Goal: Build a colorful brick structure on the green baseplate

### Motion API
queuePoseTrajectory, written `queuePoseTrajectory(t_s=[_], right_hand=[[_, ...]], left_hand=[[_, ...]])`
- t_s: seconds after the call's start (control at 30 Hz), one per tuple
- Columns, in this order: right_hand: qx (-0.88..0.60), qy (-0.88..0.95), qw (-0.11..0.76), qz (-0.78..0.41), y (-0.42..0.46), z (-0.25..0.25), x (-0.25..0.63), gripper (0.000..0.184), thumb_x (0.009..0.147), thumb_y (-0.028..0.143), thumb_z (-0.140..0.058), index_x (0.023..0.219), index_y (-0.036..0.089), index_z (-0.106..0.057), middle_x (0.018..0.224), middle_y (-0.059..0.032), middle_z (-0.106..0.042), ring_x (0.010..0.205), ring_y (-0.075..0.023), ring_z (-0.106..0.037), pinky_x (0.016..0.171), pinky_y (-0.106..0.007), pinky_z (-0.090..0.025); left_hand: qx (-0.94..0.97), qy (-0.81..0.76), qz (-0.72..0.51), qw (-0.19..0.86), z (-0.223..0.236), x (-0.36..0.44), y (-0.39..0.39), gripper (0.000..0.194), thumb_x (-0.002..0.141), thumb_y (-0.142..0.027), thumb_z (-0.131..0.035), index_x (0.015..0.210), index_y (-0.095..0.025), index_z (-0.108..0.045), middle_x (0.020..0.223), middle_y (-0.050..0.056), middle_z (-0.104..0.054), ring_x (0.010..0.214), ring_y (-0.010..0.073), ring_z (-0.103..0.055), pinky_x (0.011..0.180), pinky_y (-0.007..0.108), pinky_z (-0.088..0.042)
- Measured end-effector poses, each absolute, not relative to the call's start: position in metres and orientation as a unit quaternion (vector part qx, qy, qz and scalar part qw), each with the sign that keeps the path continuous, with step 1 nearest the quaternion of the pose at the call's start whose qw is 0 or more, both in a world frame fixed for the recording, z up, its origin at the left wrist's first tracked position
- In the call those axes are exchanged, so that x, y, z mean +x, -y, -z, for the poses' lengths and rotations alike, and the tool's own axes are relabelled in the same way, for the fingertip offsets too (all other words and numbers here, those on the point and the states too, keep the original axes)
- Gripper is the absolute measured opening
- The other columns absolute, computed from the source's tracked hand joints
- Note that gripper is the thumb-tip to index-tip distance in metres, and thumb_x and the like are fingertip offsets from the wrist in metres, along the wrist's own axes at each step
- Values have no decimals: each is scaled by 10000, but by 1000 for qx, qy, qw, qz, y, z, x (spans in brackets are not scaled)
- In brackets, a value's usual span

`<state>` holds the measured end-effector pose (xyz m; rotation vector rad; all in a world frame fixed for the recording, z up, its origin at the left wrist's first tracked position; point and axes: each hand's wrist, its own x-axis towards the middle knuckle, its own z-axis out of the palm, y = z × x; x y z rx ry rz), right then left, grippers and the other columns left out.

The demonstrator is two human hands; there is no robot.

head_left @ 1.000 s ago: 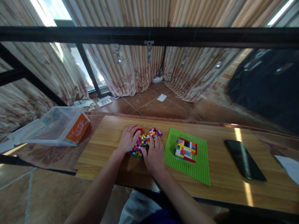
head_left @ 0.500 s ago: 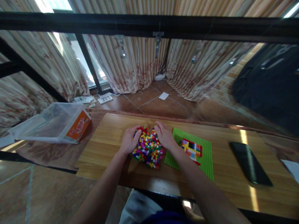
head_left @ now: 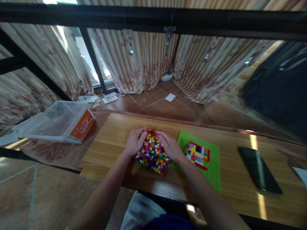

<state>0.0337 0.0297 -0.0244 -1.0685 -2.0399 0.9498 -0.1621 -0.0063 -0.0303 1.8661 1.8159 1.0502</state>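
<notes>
A heap of small multicoloured toy bricks lies on the wooden table between my hands. Cupped against its left and far left side is my left hand, thumb apart from the fingers. My right hand curves round the far right side, its fingertips touching the bricks. Neither hand grips a single brick that I can make out. Just right of my right hand lies a green baseplate, partly covered by my forearm. On it sits a low built piece of red, yellow, white, orange and blue bricks.
A black phone lies on the right of the wooden table. A clear plastic bin with an orange label stands on the left beyond the table. A black bar crosses the view above, before striped curtains.
My right hand has come slightly nearer and lower along the heap, and the far bricks are drawn closer together. The view has shifted a little.
</notes>
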Motion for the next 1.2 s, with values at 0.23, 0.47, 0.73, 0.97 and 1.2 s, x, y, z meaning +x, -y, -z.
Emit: queuePoseTrajectory(t_s=[0.23,0.47,0.73,0.97,1.2], right_hand=[[-498,780,289,-244,-43,32,59,271,867,275,-501,1035,176,-690,1057,-98,-680,1005,-222,-608,930,-380,-451],[-489,830,198,-180,-47,33,48,204,835,225,-562,930,230,-742,1091,-93,-628,1070,-240,-538,948,-382,-403],[-502,807,211,-229,-45,25,41,91,805,185,-634,830,201,-720,981,-69,-629,968,-209,-559,915,-359,-419],[-500,737,367,-271,-7,-12,45,85,819,138,-596,832,190,-662,857,-25,-639,833,-160,-581,802,-289,-456],[-501,680,433,-316,68,2,92,210,867,177,-539,1011,231,-682,919,-35,-678,837,-158,-641,764,-282,-505]], left_hand=[[637,-652,-377,166,32,-163,5,403,946,-423,-381,1146,-196,-646,1161,62,-682,1115,206,-595,1030,373,-428],[646,-644,-376,161,32,-165,4,405,946,-424,-378,1134,-192,-652,1130,64,-693,1097,204,-605,1024,367,-435],[637,-646,-380,180,34,-167,2,427,934,-442,-381,1135,-180,-651,1129,79,-691,1096,218,-609,1018,386,-437],[634,-647,-377,191,38,-172,-1,460,924,-469,-372,1137,-175,-654,1138,88,-688,1089,230,-611,1009,394,-441],[634,-645,-381,193,35,-171,-3,520,913,-506,-351,1106,-141,-667,1130,107,-689,1084,249,-611,1005,399,-438]])
